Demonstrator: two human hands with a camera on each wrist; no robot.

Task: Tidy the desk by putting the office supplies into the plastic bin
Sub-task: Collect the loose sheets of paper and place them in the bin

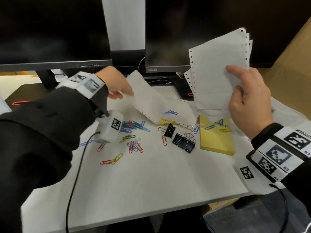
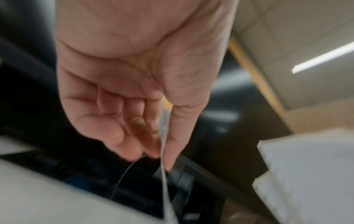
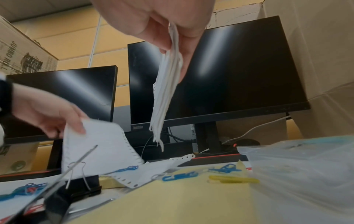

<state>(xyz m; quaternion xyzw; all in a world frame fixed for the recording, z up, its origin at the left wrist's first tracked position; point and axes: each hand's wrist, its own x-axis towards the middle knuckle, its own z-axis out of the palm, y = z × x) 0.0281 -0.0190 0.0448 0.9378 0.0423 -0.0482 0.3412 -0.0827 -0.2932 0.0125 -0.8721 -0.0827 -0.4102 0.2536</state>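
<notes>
My right hand (image 1: 247,96) holds up a stack of white punched paper sheets (image 1: 217,68) above the desk; the right wrist view shows the stack (image 3: 168,84) edge-on, pinched between thumb and fingers. My left hand (image 1: 117,83) pinches the corner of another punched sheet (image 1: 151,101), which slopes down onto the desk; its thin edge (image 2: 163,145) runs between thumb and fingers. Under and around the sheets lie a yellow sticky-note pad (image 1: 217,140), two black binder clips (image 1: 183,140), and several coloured paper clips (image 1: 133,126). A clear plastic bin (image 3: 306,166) shows only in the right wrist view, at the right.
Two dark monitors (image 1: 50,31) stand at the back on black bases. A black cable (image 1: 75,174) trails over the white desk (image 1: 151,182). A cardboard box (image 1: 294,52) rises at the right. Small marker tags (image 1: 116,123) lie on the desk.
</notes>
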